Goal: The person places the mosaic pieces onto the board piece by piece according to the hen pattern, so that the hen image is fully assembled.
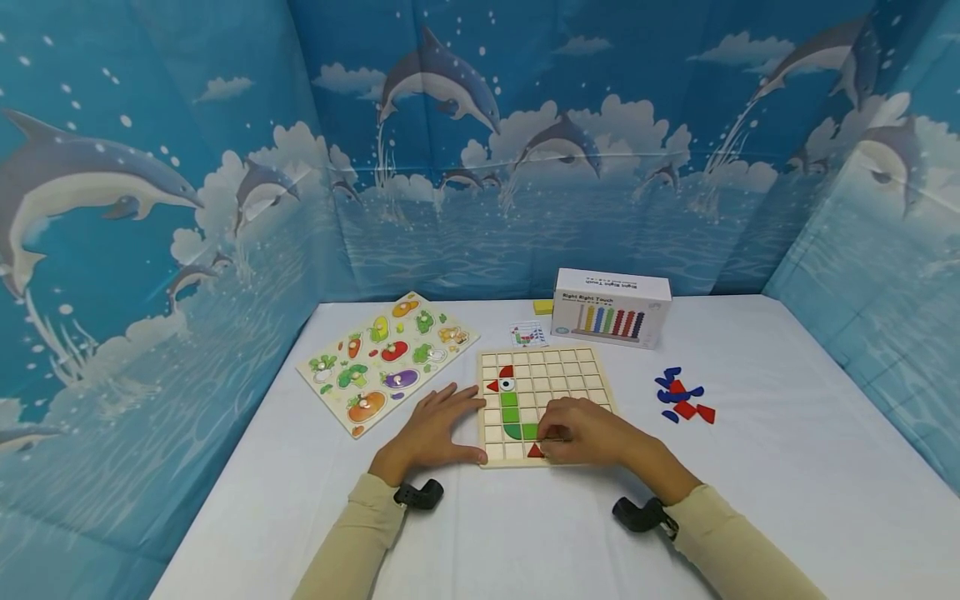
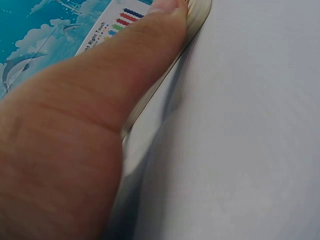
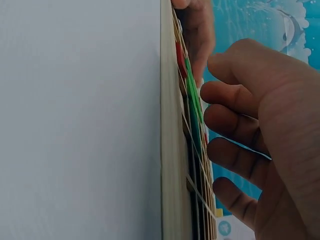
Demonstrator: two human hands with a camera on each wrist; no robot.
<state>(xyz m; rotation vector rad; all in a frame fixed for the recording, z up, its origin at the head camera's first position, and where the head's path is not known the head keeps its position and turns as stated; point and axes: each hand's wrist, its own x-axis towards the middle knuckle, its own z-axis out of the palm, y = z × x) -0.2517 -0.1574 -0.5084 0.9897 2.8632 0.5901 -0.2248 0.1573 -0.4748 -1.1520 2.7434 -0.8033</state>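
A wooden grid board (image 1: 553, 357) lies flat on the table with coloured pieces in its cells. Its left part holds a red quarter-round piece (image 1: 507, 371), an eye piece (image 1: 507, 384), a small red triangle (image 1: 492, 386), green squares (image 1: 509, 407) and a green rounded piece (image 1: 512, 431). My left hand (image 1: 438, 429) rests at the board's left edge, fingers spread, with the thumb touching the lower left corner. Over the board's lower middle, my right hand (image 1: 588, 432) has bent fingers beside a red triangle (image 1: 535, 451). The right wrist view shows nothing between its fingers (image 3: 235, 117).
Loose blue and red pieces (image 1: 684, 409) lie to the right. Behind the board stand a white box (image 1: 611, 308), a pattern card (image 1: 528, 334) and a yellow block (image 1: 543, 307). A vegetable puzzle board (image 1: 408, 333) lies at the back left. Dolphin-print curtains (image 1: 480, 225) enclose the table.
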